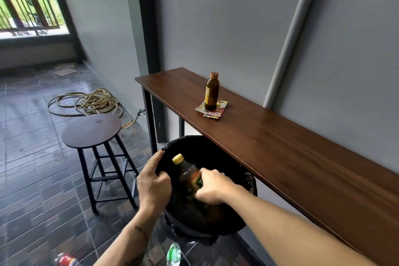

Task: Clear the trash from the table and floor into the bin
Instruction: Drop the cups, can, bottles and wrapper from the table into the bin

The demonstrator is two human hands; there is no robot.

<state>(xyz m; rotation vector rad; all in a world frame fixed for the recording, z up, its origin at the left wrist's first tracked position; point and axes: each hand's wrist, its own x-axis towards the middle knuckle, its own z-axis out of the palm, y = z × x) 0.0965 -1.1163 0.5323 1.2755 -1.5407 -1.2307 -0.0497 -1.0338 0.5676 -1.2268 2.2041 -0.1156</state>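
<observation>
Bottle is going into the bin, right hand fingers wrapped round it, left hand gripping the rim. Next I'd just let go.

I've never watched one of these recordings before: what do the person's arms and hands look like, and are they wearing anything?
Both hands, left and right, are bare: no gloves, rings or watch in view. Both forearms are bare too, no sleeves showing. The left forearm carries a small dark mark, possibly a tattoo.

Bin base hidden behind forearms, far rim under table edge. Bottle label mostly covered by right hand, blurred. Red can and green-labelled bottle cut off at bottom edge. Wrapper print unreadable.
</observation>
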